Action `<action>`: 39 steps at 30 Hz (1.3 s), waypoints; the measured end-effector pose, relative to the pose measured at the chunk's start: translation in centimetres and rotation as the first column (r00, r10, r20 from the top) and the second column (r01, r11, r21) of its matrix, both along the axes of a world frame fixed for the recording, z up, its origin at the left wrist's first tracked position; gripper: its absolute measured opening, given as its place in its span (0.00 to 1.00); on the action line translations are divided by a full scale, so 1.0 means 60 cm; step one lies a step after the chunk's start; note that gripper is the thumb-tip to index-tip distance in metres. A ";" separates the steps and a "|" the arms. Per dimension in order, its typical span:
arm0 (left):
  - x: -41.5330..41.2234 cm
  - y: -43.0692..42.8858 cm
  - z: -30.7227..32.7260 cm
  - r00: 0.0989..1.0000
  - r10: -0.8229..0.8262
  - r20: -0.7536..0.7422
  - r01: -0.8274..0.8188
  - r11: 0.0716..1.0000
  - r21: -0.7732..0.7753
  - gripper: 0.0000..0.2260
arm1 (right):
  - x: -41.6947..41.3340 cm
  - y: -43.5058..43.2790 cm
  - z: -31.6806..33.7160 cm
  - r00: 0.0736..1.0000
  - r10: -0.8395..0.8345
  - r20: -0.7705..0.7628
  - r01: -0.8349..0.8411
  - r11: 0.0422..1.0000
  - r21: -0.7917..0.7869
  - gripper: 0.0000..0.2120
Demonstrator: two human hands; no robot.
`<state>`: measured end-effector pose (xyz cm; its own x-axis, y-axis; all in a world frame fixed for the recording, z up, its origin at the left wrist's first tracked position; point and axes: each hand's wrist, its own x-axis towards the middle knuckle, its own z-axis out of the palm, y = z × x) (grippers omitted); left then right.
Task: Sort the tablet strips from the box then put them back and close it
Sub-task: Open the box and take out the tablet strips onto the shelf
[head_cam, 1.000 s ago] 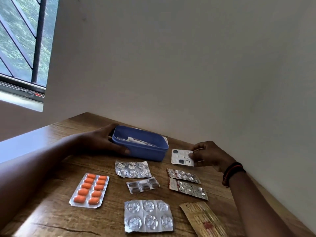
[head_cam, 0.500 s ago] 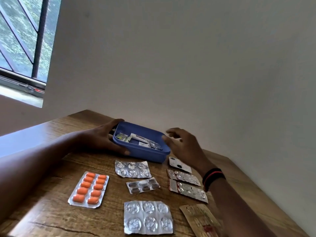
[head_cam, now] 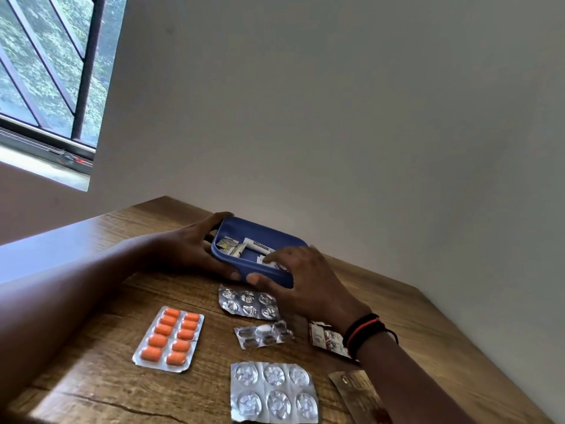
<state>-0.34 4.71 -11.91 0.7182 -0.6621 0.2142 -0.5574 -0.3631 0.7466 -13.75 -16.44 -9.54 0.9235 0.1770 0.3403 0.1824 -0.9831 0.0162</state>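
A blue box [head_cam: 263, 234] stands open on the wooden table [head_cam: 107, 377], tilted toward me, with a white tube and small packets inside. My left hand [head_cam: 195, 252] grips the box's left end. My right hand [head_cam: 299, 280] reaches over the box's right end, fingers inside touching a white item, thumb on the front wall. Laid out in front are an orange tablet strip [head_cam: 169, 339], a silver strip [head_cam: 249, 302], a small strip with dark tablets [head_cam: 263, 333], a large silver strip [head_cam: 273, 393], a strip partly under my wrist [head_cam: 325, 336] and a gold sachet [head_cam: 356, 393].
A grey wall rises right behind the table's far edge. A barred window [head_cam: 46, 71] is at upper left. The table's right edge runs diagonally down past my right forearm. No lid is visible.
My right hand left the white strip on the table and moved left into the box's right end. The box has tipped toward me under the left hand.
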 end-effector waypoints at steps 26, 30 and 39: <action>0.011 0.000 -0.005 1.000 0.012 -0.014 -0.012 1.000 0.025 0.57 | 0.008 -0.037 0.016 0.998 -0.067 -0.013 0.068 0.989 0.132 0.34; 0.010 0.000 -0.006 1.000 -0.002 -0.023 0.002 1.000 0.000 0.56 | 0.007 -0.048 0.027 0.988 -0.058 0.147 -0.012 0.900 0.435 0.23; 0.009 0.002 -0.004 1.000 -0.011 -0.020 0.011 1.000 0.013 0.56 | -0.001 -0.053 0.047 0.963 -0.028 0.268 -0.199 0.595 0.779 0.05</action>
<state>0.22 4.81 -12.16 0.7147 -0.6729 0.1908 -0.5464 -0.3669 0.7529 -13.81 -19.61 -6.72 0.7925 -0.1942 0.5782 0.3685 -0.6029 -0.7076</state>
